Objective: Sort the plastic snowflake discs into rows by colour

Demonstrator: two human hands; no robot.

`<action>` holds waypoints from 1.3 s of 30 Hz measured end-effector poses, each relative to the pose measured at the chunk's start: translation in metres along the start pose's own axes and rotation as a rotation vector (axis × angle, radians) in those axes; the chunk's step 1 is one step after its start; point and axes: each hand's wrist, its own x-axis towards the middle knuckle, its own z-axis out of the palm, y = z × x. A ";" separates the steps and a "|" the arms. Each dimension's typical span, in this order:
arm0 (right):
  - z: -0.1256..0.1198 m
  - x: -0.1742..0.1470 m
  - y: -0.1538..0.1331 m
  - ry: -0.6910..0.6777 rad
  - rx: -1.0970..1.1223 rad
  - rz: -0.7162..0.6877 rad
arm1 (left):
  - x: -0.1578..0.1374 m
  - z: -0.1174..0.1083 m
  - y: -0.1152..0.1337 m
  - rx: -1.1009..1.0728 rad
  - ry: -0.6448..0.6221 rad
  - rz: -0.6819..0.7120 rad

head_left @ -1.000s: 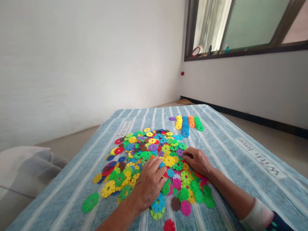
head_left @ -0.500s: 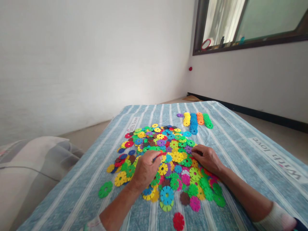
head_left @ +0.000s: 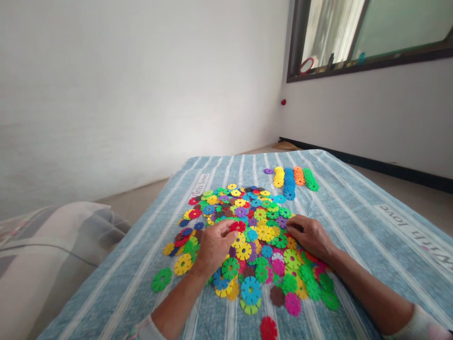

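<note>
Many notched plastic snowflake discs in mixed colours lie in a loose pile (head_left: 243, 251) on the striped cloth. Over the pile's middle, my left hand (head_left: 216, 245) pinches a red snowflake disc (head_left: 238, 226) between thumb and fingers, its flat face showing. At the pile's right side is my right hand (head_left: 309, 236), its fingers closed together at the edge of a purple snowflake disc (head_left: 281, 222). The fingertips there partly hide the contact.
Beyond the pile, discs lie in overlapping rows by colour: yellow (head_left: 279, 177), blue (head_left: 289, 183), orange (head_left: 299, 175) and green (head_left: 311, 179). A single purple disc (head_left: 268, 171) lies beside them. A cloth-covered shape (head_left: 67, 241) stands at the left.
The red disc in my left hand has turned from nearly edge-on to showing its flat face. My right hand stays by the purple disc. The whole view has shifted slightly.
</note>
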 end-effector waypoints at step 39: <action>0.015 -0.011 -0.046 -0.039 -0.268 -0.482 | -0.006 0.007 -0.006 0.558 0.098 0.669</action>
